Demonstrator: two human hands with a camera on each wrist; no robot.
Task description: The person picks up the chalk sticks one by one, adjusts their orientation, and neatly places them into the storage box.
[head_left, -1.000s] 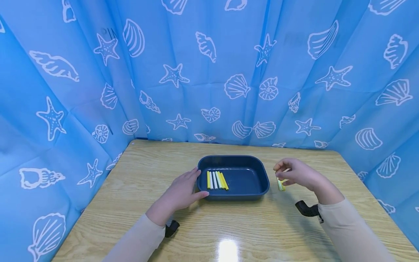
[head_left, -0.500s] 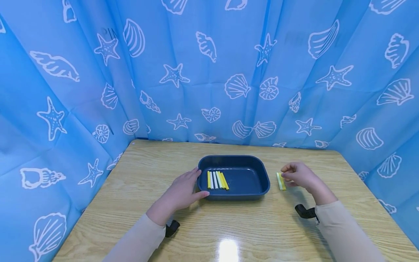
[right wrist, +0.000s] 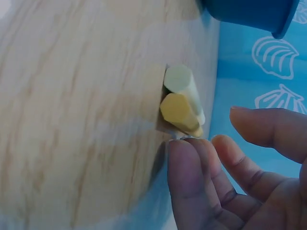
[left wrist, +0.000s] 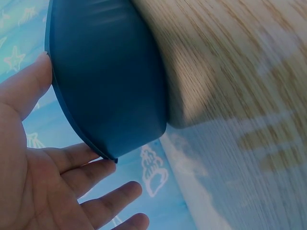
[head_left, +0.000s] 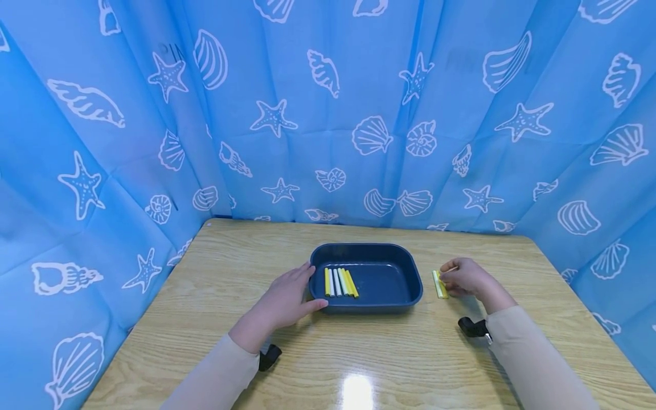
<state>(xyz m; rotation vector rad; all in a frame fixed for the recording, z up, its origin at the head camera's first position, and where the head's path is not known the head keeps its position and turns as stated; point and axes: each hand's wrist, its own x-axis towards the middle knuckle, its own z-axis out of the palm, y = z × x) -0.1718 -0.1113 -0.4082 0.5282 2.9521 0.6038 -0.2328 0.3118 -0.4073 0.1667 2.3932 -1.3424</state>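
My left hand [head_left: 287, 296] rests at the left end of a dark blue rectangular tray [head_left: 381, 308]. Its spread fingers touch the rim, as the left wrist view also shows. Inside the tray's left side, several yellow and white chalk sticks [head_left: 336, 283] lie in a row. Right of the tray, a pale chalk stick [right wrist: 180, 79] and a yellow chalk stick [right wrist: 176, 110] lie side by side on the table. My right hand [head_left: 468, 277] is beside that pair, loosely bent, its fingertips close to the yellow one. No grip on it shows; contact is unclear.
The wooden table [head_left: 389, 359] carries the tray and chalk. A blue curtain [head_left: 328, 119] with white shell patterns stands behind it and along both sides. Black wrist mounts [head_left: 472, 328] stick out below the sleeves.
My right hand has drawn back to the right and lower from above the chalk pair, uncovering the pale stick. The left hand, the tray and the chalk in it stay put.
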